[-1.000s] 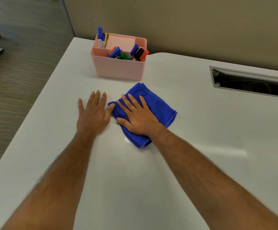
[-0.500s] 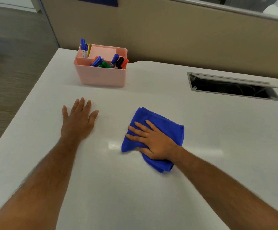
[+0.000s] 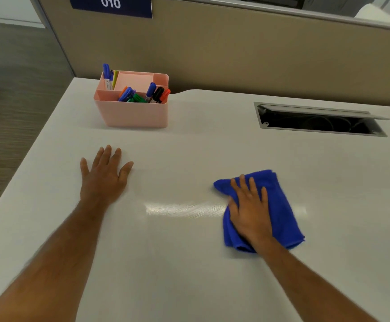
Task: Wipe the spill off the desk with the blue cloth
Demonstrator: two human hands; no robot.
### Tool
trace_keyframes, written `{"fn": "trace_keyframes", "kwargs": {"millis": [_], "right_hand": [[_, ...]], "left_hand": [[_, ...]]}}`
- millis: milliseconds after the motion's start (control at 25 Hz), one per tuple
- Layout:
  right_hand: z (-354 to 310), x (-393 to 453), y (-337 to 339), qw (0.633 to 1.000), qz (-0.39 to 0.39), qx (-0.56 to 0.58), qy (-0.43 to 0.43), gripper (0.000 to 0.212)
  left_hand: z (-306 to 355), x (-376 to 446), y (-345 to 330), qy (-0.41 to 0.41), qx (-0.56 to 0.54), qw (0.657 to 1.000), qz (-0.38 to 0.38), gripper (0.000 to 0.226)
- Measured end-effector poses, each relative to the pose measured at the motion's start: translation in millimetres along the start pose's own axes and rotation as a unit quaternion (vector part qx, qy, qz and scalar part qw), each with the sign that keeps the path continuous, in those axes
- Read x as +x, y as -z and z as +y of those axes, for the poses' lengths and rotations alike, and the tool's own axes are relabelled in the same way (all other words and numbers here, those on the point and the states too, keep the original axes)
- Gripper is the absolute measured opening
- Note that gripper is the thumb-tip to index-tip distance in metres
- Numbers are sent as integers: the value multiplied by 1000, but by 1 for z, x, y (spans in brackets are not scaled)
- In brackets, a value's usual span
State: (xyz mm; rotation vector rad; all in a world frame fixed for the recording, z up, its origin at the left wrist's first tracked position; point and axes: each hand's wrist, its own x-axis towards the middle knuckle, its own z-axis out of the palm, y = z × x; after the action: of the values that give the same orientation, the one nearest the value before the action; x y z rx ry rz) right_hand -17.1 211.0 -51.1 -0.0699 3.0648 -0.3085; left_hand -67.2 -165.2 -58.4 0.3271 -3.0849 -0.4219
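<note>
- Blue cloth (image 3: 280,205): deep blue, soft and folded, rumpled along its left edge, lying flat on the white desk (image 3: 189,263) right of centre.
- A pale, streaky sheen (image 3: 184,209) runs across the desk just left of the cloth; whether it's wet spill or only glare, I cannot tell.
- Both forearms are cut off by the bottom edge, and the cloth's middle is hidden under the palm.
- Right hand (image 3: 250,210) lies flat on the cloth, fingers spread and pressing down, not curled round it.
- Left hand (image 3: 103,177) rests open, palm down on bare desk, well apart from the cloth, near the pink organizer (image 3: 133,112) of markers (image 3: 143,95).
</note>
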Motion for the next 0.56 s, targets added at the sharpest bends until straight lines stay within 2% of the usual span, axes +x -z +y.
{"fn": "trace_keyframes", "kwargs": {"millis": [200, 280, 320, 360, 400, 440, 480, 560], "right_hand": [[-106, -30, -10, 988, -69, 58, 125, 61], [-135, -34, -5, 968, -130, 160, 145, 57], [-147, -35, 0, 944, -178, 248, 121, 56], [-155, -35, 7, 897, -238, 366, 69, 55], [-162, -35, 15, 817, -295, 494, 2, 54], [-166, -31, 23, 739, -326, 587, -54, 48], [-166, -24, 30, 684, -331, 642, -101, 39], [-158, -6, 47, 645, -304, 680, -175, 22]], "left_hand": [[-1, 0, -1, 2, 2, 1000, 2, 65], [-2, 1, -2, 1, 6, 1000, 3, 64], [-2, 1, -2, 2, 5, 1000, 2, 63], [-2, 2, -3, 3, 3, 1000, 0, 63], [-3, 1, -3, 3, 1, 1000, -2, 63], [-3, 1, -3, 4, -3, 1000, -2, 63], [-3, 1, -3, 5, -9, 1000, -1, 63], [-4, 0, -3, 9, -14, 1000, -1, 63]]}}
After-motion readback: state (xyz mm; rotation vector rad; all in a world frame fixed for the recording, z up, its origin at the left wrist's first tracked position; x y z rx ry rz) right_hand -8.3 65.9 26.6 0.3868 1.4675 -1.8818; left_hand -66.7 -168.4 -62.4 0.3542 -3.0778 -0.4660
